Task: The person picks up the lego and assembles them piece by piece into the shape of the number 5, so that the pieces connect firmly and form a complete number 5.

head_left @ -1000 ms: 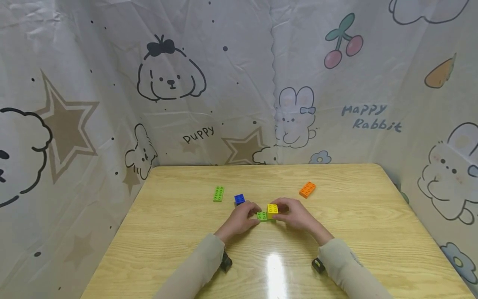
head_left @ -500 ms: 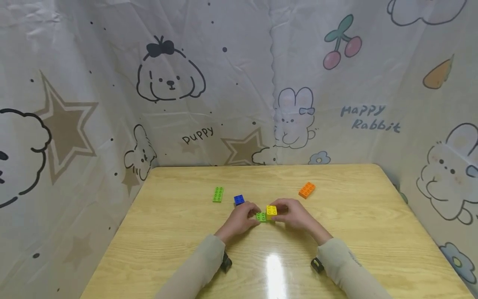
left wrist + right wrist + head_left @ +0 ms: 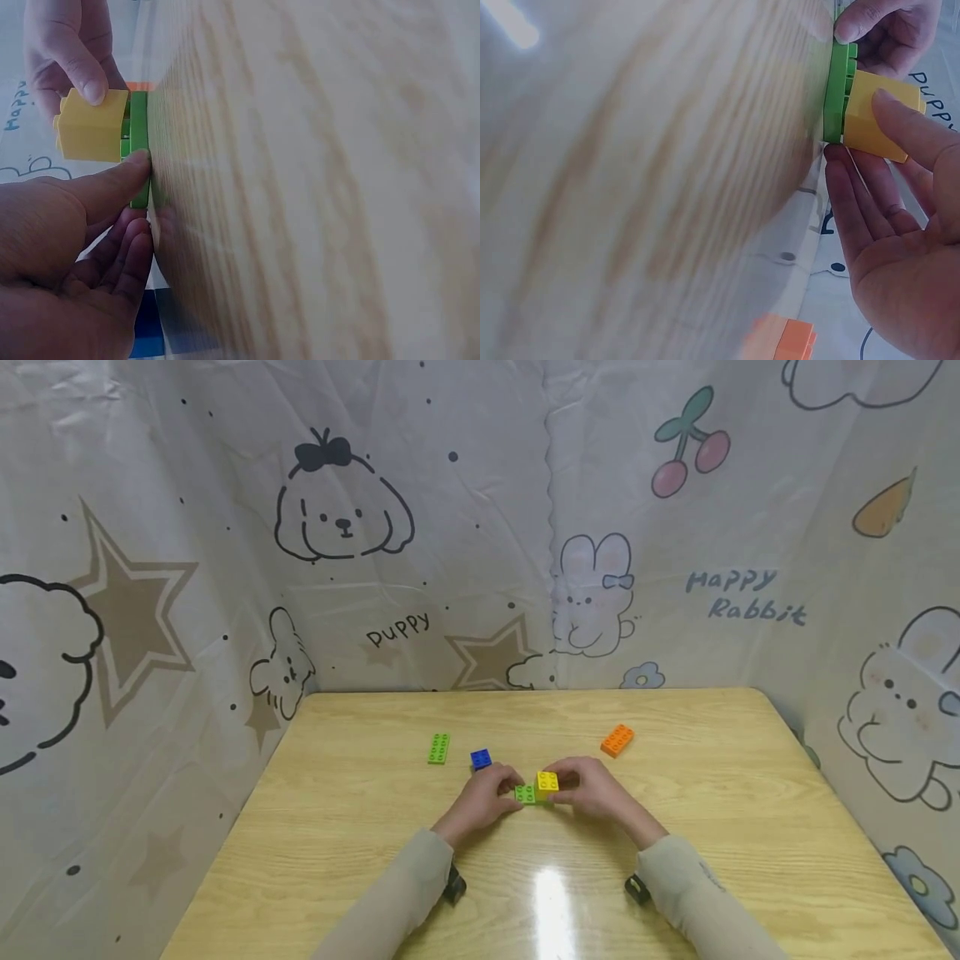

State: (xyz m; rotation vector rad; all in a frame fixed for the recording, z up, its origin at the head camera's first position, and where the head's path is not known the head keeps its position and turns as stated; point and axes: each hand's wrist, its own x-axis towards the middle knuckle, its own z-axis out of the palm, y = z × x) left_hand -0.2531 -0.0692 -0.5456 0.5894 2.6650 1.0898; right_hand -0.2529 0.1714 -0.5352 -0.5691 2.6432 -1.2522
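At mid-table lies a long light-green toy building brick, thin and studded. My left hand pinches its left end between thumb and fingers. A taller yellow square brick sits over the green one's right half. My right hand grips the yellow brick, thumb on its near side in the right wrist view. From the left wrist view, green studs show in a narrow gap under the yellow brick. Just behind my left hand is a blue square brick, its lower part hidden.
Farther back on the wooden table lie another light-green brick at left and an orange brick at right. A cartoon-printed curtain hangs behind the table and along both sides.
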